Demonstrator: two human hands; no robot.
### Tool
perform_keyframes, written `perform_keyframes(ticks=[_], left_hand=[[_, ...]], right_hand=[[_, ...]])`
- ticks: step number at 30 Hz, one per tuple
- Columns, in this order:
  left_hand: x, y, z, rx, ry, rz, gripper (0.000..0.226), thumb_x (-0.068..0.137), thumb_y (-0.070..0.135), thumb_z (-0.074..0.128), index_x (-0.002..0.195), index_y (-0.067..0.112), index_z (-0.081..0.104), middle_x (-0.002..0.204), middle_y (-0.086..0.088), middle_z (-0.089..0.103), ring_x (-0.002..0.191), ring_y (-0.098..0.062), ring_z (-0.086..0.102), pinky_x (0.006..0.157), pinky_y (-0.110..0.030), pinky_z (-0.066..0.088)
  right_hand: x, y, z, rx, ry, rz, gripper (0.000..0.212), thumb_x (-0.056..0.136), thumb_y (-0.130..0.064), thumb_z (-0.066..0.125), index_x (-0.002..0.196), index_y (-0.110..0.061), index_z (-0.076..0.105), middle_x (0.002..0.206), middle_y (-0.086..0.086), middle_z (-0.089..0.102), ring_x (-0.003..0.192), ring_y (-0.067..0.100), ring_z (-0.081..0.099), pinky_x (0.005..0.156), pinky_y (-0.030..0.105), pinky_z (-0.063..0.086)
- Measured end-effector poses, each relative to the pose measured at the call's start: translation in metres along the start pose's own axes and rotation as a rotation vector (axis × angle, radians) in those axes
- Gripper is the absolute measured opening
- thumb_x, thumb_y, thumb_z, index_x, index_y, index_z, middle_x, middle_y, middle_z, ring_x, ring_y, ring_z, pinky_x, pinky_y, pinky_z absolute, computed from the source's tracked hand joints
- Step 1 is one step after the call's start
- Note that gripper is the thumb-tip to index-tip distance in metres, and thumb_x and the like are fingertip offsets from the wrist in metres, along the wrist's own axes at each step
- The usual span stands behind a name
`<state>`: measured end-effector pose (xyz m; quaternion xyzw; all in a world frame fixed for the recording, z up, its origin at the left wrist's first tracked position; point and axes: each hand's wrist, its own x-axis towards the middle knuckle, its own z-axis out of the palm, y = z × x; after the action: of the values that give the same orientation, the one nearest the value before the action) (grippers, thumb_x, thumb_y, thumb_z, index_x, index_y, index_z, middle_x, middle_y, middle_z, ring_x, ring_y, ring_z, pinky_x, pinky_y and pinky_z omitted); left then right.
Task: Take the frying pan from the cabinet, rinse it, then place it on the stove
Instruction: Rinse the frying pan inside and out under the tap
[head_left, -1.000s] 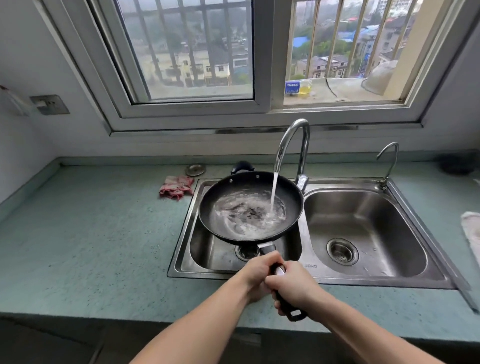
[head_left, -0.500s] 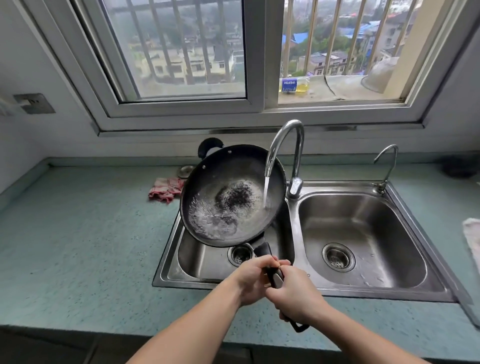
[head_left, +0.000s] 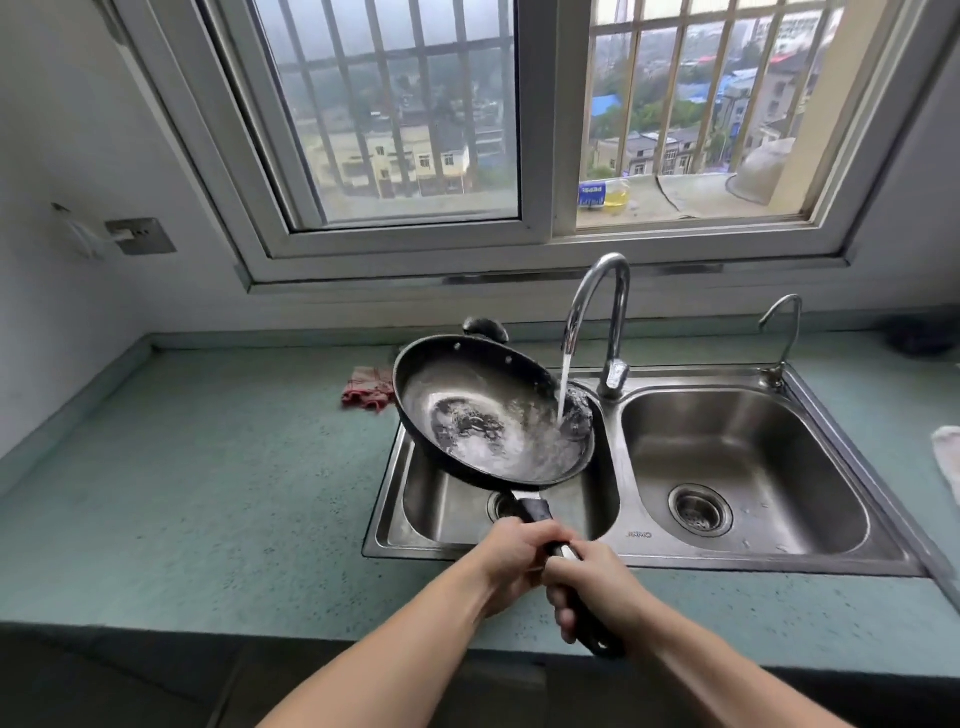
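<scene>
"PEPSI" on windowsill bottle (head_left: 604, 193)

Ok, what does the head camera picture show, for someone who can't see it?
A left hand and right hand both grip the handle of a black frying pan, tilted over the left basin of a steel sink as water from the tap pours into it. A red cloth lies on the green counter.

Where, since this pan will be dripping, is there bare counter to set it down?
The widest bare patch is the counter left of the sink, bordered by the left wall and the red cloth behind. The right basin holds nothing. Crowded: the left basin under the frying pan, and the narrow strip right of the sink with a white cloth.
</scene>
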<state>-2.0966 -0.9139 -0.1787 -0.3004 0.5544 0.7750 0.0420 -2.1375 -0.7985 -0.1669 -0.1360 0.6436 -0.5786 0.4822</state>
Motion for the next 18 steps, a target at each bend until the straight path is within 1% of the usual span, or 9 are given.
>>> perform_keyframes(ticks=[3,5,7,10,12,14,16,17,18], left_hand=[[-0.015,-0.003,0.002,0.047,0.009,-0.029,0.03,0.088,0.011,0.058,0.058,0.012,0.062,0.049,-0.001,0.053,0.037,-0.011,0.045,0.041,-0.02,0.034],[-0.022,-0.003,0.003,0.067,0.035,-0.046,0.028,0.088,0.013,0.058,0.06,0.013,0.057,0.044,0.002,0.05,0.033,-0.009,0.041,0.037,-0.018,0.032],[-0.027,-0.004,0.003,0.095,0.053,-0.058,0.03,0.085,0.015,0.061,0.056,0.015,0.054,0.04,0.004,0.045,0.032,-0.009,0.04,0.038,-0.019,0.032],[-0.032,-0.004,0.001,0.174,0.1,-0.07,0.024,0.067,0.027,0.069,0.052,0.017,0.055,0.043,0.003,0.046,0.038,-0.012,0.044,0.045,-0.021,0.034],[-0.035,-0.005,0.0,0.252,0.147,-0.061,0.024,0.052,0.037,0.07,0.057,0.018,0.057,0.052,0.001,0.049,0.047,-0.014,0.046,0.053,-0.026,0.035],[-0.036,-0.005,-0.003,0.317,0.189,-0.039,0.031,0.048,0.042,0.068,0.066,0.018,0.06,0.062,-0.001,0.053,0.057,-0.017,0.049,0.059,-0.028,0.038],[-0.037,-0.003,-0.007,0.359,0.239,-0.019,0.033,0.051,0.042,0.067,0.072,0.017,0.063,0.066,-0.001,0.056,0.061,-0.016,0.053,0.06,-0.027,0.041],[-0.039,0.0,-0.009,0.381,0.265,-0.012,0.03,0.053,0.04,0.067,0.07,0.016,0.063,0.065,-0.001,0.057,0.06,-0.015,0.054,0.059,-0.026,0.043],[-0.04,0.003,-0.011,0.403,0.287,-0.011,0.026,0.055,0.038,0.066,0.068,0.016,0.062,0.064,-0.001,0.057,0.059,-0.015,0.055,0.058,-0.025,0.044]], right_hand=[[-0.006,0.002,0.011,0.175,-0.005,0.098,0.02,0.086,0.004,0.042,0.071,-0.008,0.045,0.046,0.003,0.039,0.032,0.011,0.038,0.037,0.017,0.033],[-0.011,0.001,0.018,0.293,-0.017,0.158,0.027,0.089,0.001,0.04,0.065,-0.013,0.044,0.045,-0.002,0.036,0.031,0.007,0.035,0.035,0.013,0.03],[-0.014,0.001,0.023,0.405,-0.025,0.211,0.03,0.09,-0.002,0.039,0.063,-0.016,0.043,0.043,-0.005,0.035,0.029,0.004,0.035,0.032,0.012,0.031],[-0.019,0.006,0.027,0.546,-0.045,0.238,0.032,0.089,-0.005,0.039,0.06,-0.017,0.043,0.04,-0.008,0.035,0.028,0.002,0.034,0.03,0.013,0.031],[-0.022,0.009,0.03,0.666,-0.087,0.248,0.032,0.087,-0.005,0.039,0.057,-0.018,0.04,0.038,-0.009,0.032,0.027,0.002,0.032,0.029,0.013,0.03],[-0.022,0.011,0.036,0.788,-0.145,0.241,0.03,0.077,-0.004,0.052,0.057,-0.02,0.035,0.036,-0.009,0.029,0.025,0.002,0.031,0.028,0.013,0.029],[-0.021,0.011,0.042,0.936,-0.235,0.201,0.044,0.048,0.001,0.075,0.051,-0.019,0.036,0.034,-0.009,0.029,0.024,0.003,0.032,0.027,0.014,0.031],[-0.021,0.011,0.045,1.023,-0.296,0.181,0.05,0.036,0.006,0.08,0.046,-0.018,0.038,0.033,-0.008,0.03,0.023,0.004,0.032,0.027,0.015,0.032],[-0.02,0.011,0.048,1.092,-0.345,0.163,0.052,0.031,0.01,0.081,0.043,-0.017,0.039,0.032,-0.008,0.03,0.024,0.004,0.034,0.027,0.016,0.033]])
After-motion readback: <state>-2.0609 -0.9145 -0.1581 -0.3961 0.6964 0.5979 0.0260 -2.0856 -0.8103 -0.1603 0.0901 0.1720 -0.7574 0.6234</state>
